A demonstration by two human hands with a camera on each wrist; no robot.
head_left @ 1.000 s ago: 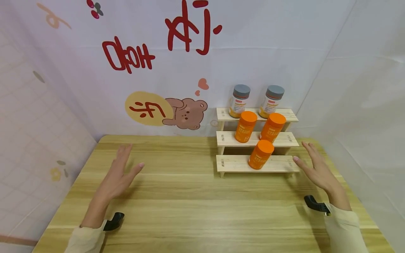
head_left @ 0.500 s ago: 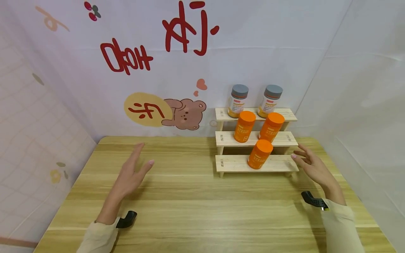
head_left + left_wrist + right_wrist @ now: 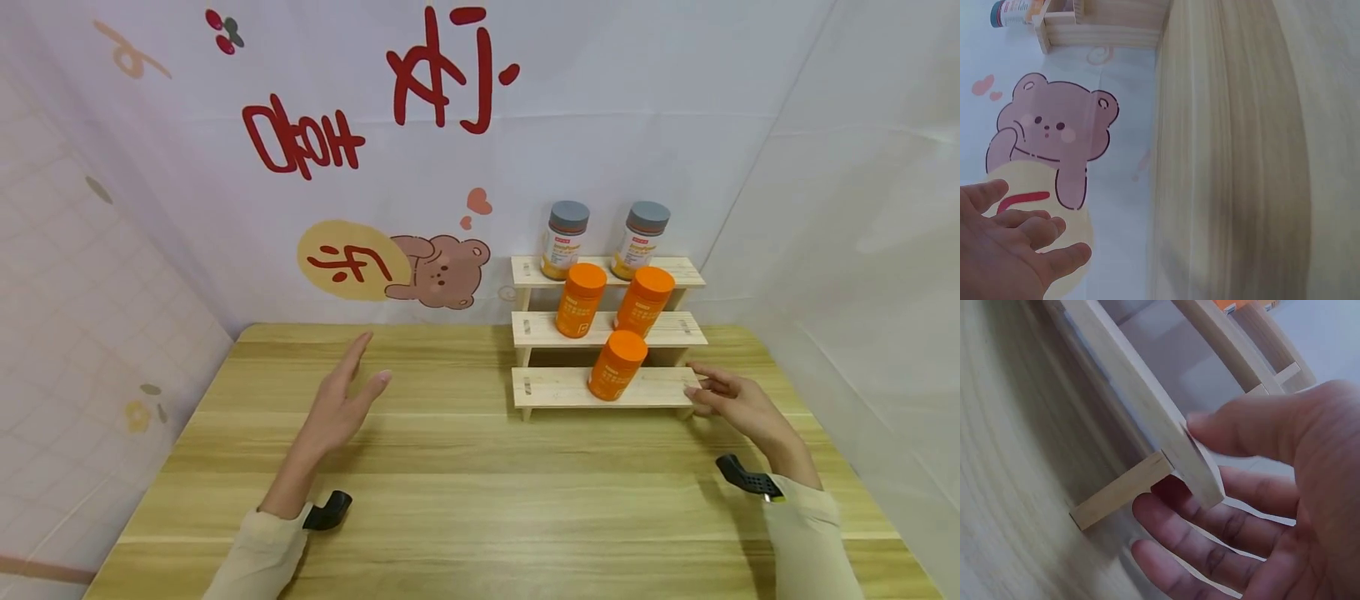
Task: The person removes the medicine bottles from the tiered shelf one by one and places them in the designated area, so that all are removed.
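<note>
A three-tier wooden display shelf (image 3: 551, 388) stands at the back right of the table. My right hand (image 3: 738, 408) grips the right end of its lowest board; in the right wrist view the thumb lies on top of the board (image 3: 1138, 384) and the fingers curl beneath its end. An orange bottle (image 3: 618, 367) stands on that board. Two more orange bottles, left (image 3: 581, 302) and right (image 3: 645, 302), stand on the middle tier. Two grey-lidded bottles, left (image 3: 566, 243) and right (image 3: 640, 243), stand on top. My left hand (image 3: 337, 412) hovers over the table's left side, fingers extended, holding nothing.
The wooden table (image 3: 480, 500) meets a white cloth backdrop (image 3: 615, 108) printed with a bear (image 3: 447, 268) and red characters. Cloth walls flank both sides. A black wrist mount (image 3: 327, 510) sits on the left forearm, and another mount (image 3: 746, 479) on the right.
My left hand has moved to the right over the table. My right hand has closed in on the shelf's right end and taken hold of the lowest board. The bottles stay in place.
</note>
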